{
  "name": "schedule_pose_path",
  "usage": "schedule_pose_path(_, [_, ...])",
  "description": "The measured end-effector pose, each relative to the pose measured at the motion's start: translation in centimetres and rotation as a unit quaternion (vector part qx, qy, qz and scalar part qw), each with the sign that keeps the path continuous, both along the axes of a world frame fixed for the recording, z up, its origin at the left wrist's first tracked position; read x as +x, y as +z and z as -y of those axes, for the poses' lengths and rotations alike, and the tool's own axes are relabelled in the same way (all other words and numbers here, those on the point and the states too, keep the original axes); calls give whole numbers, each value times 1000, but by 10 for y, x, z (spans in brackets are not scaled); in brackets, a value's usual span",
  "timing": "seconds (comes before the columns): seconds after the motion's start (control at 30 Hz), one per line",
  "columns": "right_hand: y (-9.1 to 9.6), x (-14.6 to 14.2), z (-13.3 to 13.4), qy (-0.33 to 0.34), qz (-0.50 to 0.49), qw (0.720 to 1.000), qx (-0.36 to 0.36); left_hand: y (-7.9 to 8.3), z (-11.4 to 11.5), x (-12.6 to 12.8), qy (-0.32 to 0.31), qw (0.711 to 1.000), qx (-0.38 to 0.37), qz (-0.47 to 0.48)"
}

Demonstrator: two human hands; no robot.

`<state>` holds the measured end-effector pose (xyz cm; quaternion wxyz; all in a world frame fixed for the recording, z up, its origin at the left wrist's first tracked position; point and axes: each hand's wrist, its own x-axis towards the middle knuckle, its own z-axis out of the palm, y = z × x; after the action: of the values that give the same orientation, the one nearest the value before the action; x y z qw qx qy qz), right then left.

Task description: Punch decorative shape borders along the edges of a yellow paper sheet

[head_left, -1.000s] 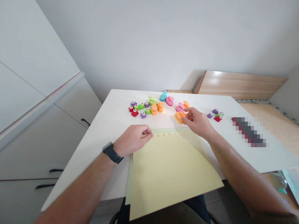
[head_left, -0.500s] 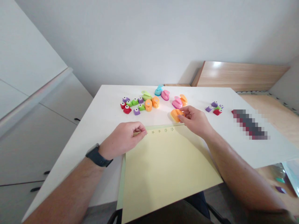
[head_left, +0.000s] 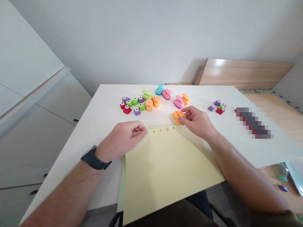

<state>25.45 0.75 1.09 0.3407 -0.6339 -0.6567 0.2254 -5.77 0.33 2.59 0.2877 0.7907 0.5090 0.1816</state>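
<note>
Pale yellow paper (head_left: 170, 164) lies over the table's front edge, with a row of small star-shaped holes along its far edge. My left hand (head_left: 129, 137), a dark watch on its wrist, pinches the paper at the far left corner. An orange craft punch (head_left: 177, 117) sits at the far right part of that edge. My right hand (head_left: 195, 121) is closed around the punch's right side, thumb and fingers on it. Whether the paper's edge is inside the punch I cannot tell. A light green sheet (head_left: 121, 192) shows beneath the yellow paper on the left.
Several small purple, green and red punches (head_left: 134, 101) stand at the back left of the white table (head_left: 94, 104). Larger ones, including a blue punch (head_left: 159, 90) and a pink punch (head_left: 179, 102), stand behind the paper. Another small group (head_left: 220, 111) is at the right, near a pixelated dark object (head_left: 253, 123).
The view has shifted slightly. Both hands keep their hold on the paper and the orange punch, with little visible movement.
</note>
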Motion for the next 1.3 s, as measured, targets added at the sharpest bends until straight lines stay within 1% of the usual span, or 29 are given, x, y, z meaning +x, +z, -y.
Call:
schedule_pose_path(0.27, [1, -1, 4, 11, 1, 1000, -5, -2, -1, -1, 1, 1000, -10, -16])
schedule_pose_path(0.47, [4, -3, 6, 3, 7, 1000, 0, -3, -2, -1, 6, 1000, -16, -19])
schedule_pose_path(0.8, [9, -5, 9, -1, 0, 1000, -2, -9, -4, -2, 13, 999, -30, -24])
schedule_pose_path(1.1, [6, -8, 10, 4, -11, 1000, -6, -8, -3, -2, 15, 999, -46, -14])
schedule_pose_path(1.3, [6, -10, 10, 6, -17, 1000, -8, -8, -3, -1, 13, 999, -36, -14])
